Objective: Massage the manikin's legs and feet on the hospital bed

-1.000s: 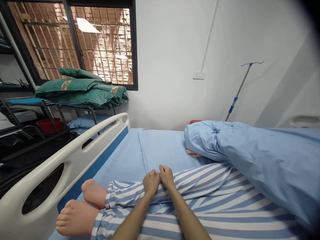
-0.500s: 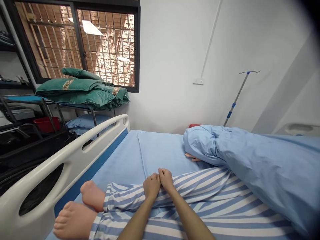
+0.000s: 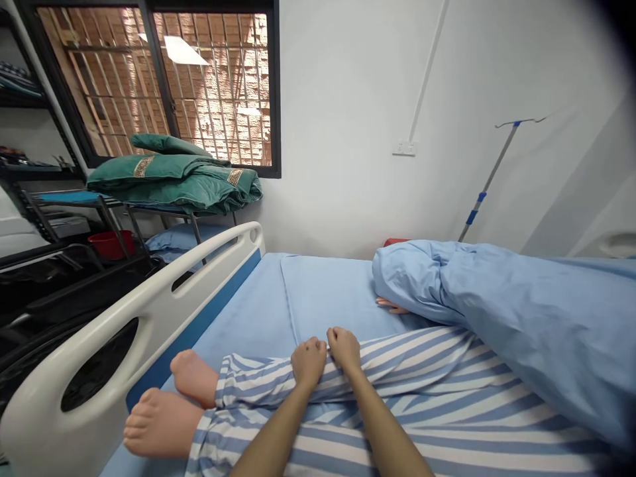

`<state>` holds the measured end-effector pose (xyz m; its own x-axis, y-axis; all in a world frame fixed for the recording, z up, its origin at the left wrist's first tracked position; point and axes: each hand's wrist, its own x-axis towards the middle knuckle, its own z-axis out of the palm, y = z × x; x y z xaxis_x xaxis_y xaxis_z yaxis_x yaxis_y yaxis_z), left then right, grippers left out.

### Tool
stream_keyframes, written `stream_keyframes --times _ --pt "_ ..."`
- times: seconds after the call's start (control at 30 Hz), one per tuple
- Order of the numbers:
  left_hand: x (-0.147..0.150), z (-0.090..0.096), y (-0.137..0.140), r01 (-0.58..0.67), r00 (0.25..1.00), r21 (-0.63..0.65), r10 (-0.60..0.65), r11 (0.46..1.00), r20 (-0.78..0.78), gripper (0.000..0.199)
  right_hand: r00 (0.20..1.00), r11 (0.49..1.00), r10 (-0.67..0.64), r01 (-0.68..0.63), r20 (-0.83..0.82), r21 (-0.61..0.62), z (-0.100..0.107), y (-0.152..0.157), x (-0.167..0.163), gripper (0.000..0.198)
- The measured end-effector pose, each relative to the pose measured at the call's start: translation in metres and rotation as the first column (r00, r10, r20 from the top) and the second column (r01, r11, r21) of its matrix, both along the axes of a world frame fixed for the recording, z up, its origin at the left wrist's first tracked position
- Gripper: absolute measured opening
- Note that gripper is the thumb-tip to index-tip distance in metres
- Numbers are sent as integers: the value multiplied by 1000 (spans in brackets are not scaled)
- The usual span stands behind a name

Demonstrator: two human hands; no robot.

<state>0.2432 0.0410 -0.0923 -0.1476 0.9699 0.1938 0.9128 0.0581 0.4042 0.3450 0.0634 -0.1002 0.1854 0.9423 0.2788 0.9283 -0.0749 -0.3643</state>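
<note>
A manikin lies on the bed in blue-and-white striped trousers (image 3: 422, 407), its two bare feet (image 3: 161, 424) toward the left. My left hand (image 3: 309, 362) is closed over its far leg (image 3: 263, 381) at about the shin or knee, fingers curled down the far side. Just to the right, my right hand (image 3: 344, 348) is closed on the same leg, a small gap between the two. The fingertips of both are hidden. A blue quilt (image 3: 507, 305) covers the upper body, and the manikin's hand (image 3: 391, 305) shows from under its edge.
A white footboard (image 3: 149, 324) bounds the bed on the left. Beyond the light-blue sheet (image 3: 328, 291) is a white wall. An IV pole (image 3: 489, 182) leans at the right. Green folded bedding (image 3: 173, 179) sits on a rack under the window, near a red basin (image 3: 112, 244).
My hands have drawn slightly apart on the leg; before, they were touching. The view has shifted a little, so the whole scene sits farther right and slightly higher.
</note>
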Motion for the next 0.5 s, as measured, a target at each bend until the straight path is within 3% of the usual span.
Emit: stream_keyframes --times 0.23,0.5 --pt "-6 2 7 18 992 -80 -9 997 123 31 999 1000 -10 11 50 -21 10 -5 -3 41" --pt "4 48 39 86 948 63 -101 994 303 30 1000 1000 4 -4 -10 4 10 -6 -1 48"
